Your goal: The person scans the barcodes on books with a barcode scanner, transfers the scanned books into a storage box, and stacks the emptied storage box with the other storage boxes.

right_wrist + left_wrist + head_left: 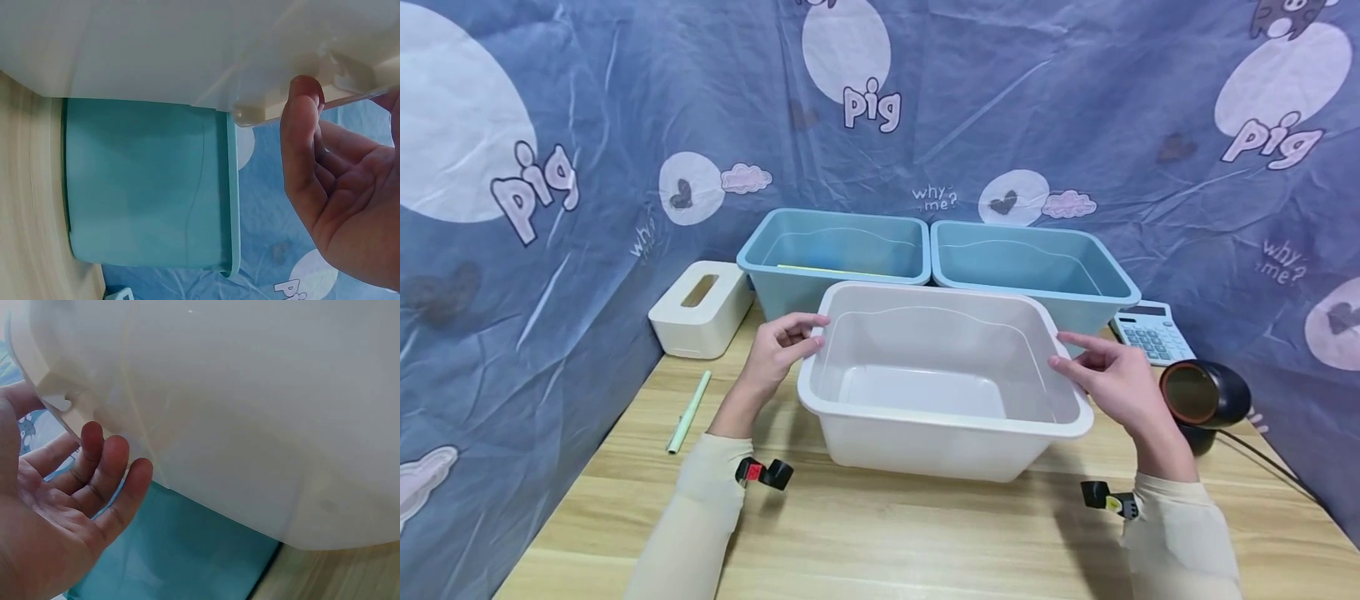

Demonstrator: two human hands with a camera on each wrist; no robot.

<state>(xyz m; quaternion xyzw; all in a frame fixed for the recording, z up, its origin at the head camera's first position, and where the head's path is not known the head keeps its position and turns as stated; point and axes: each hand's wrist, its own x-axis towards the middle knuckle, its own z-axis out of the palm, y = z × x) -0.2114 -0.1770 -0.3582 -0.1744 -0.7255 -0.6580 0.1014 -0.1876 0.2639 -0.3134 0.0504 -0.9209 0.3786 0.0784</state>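
Observation:
A white plastic storage bin (925, 446) is held between both hands, its inside bare and facing up toward the head camera. My left hand (779, 348) pinches the rim at the left end. At the right end my right hand (1112, 377) pinches the rim, thumb on top. In the left wrist view, curled fingers (115, 464) lie against the underside of the rim. The right wrist view shows a finger (302, 125) hooked under the rim. Whether the base touches the table, I cannot tell.
Two blue bins, left (835, 218) and right (1033, 229), stand side by side behind; something yellow-edged lies in the left one. A white tissue box (688, 321) and a green pen (691, 410) are left. A calculator (1152, 335) and a black round device (1213, 396) with cable are right.

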